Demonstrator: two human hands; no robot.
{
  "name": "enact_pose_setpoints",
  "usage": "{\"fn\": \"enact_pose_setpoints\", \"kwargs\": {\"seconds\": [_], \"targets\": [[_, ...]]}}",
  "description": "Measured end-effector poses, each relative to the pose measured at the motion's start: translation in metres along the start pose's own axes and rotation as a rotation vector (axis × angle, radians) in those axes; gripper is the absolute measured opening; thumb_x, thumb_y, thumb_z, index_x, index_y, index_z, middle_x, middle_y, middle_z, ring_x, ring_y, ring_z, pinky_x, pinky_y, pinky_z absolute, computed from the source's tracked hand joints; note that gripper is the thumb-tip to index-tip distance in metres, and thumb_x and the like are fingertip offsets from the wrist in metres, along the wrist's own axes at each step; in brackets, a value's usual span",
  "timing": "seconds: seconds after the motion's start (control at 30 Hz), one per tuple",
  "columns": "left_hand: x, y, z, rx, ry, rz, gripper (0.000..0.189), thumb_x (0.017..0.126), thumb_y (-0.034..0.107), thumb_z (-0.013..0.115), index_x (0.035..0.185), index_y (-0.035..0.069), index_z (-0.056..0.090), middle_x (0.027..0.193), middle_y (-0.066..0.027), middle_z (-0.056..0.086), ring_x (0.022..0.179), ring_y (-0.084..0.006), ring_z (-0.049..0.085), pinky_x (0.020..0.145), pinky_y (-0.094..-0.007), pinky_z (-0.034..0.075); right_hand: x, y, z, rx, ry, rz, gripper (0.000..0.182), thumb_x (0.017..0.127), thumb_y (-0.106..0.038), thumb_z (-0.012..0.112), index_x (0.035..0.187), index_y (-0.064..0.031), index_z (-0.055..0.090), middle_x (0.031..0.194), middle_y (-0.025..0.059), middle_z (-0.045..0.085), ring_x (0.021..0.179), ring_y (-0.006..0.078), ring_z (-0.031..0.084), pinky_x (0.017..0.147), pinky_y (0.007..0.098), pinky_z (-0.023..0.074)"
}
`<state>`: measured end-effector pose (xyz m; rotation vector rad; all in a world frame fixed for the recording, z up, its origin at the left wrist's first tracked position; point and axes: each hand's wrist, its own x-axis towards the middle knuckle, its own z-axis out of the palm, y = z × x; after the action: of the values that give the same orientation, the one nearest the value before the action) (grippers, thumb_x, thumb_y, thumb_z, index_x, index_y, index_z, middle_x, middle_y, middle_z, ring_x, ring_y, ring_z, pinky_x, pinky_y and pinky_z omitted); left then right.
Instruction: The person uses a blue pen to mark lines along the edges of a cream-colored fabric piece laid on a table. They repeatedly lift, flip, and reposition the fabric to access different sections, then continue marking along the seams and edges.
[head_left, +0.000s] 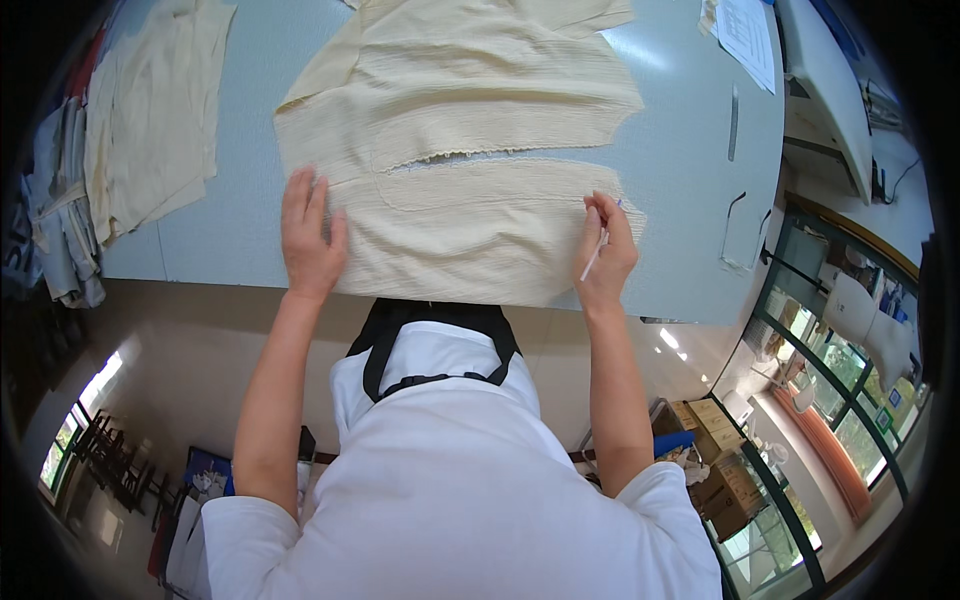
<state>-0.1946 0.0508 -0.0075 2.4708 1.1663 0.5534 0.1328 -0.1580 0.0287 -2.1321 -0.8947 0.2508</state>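
Observation:
A cream garment of crinkled fabric (480, 120) lies spread on the pale blue tabletop (675, 187). A long opening runs across it, its upper edge lined with small loops. My left hand (311, 240) rests flat on the garment's left edge, fingers pointing away from me and thumb spread. In my right hand (609, 244), near the garment's lower right edge, is a slim white pen (594, 255). Its bluish tip shows just past my fingers.
Stacked cream cloth pieces (161, 112) lie at the left, beside hanging grey garments (71, 202). Toward the right are eyeglasses (733, 264), a narrow grey strip (733, 121) and printed paper (746, 37). A white machine (832, 90) stands beyond the table's right edge.

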Motion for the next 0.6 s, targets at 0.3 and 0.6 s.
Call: {"fn": "enact_pose_setpoints", "kwargs": {"seconds": [0.3,0.6], "targets": [[0.005,-0.026,-0.004,-0.034,0.243,-0.769,0.051,0.097,0.033,0.076,0.129,-0.003,0.062,0.136,-0.0189,0.054,0.124,-0.0373,0.052,0.110,-0.0491,0.041,0.028,0.007,-0.003,-0.152,-0.006,-0.102,0.024,0.095,-0.002,0.069,0.119,-0.0001,0.070,0.107,0.0173,0.074,0.099,0.0328,0.070,0.088,0.0413,0.0554],[0.033,-0.013,0.002,0.144,0.071,-0.732,0.033,0.088,0.032,0.084,0.099,0.004,0.069,0.124,-0.0138,0.055,0.121,-0.0348,0.051,0.108,-0.0475,0.039,0.019,-0.007,0.010,-0.144,-0.078,-0.234,0.026,0.093,0.000,0.071,0.119,-0.0018,0.069,0.103,0.0153,0.073,0.096,0.0337,0.068,0.085,0.0431,0.0542]]}}
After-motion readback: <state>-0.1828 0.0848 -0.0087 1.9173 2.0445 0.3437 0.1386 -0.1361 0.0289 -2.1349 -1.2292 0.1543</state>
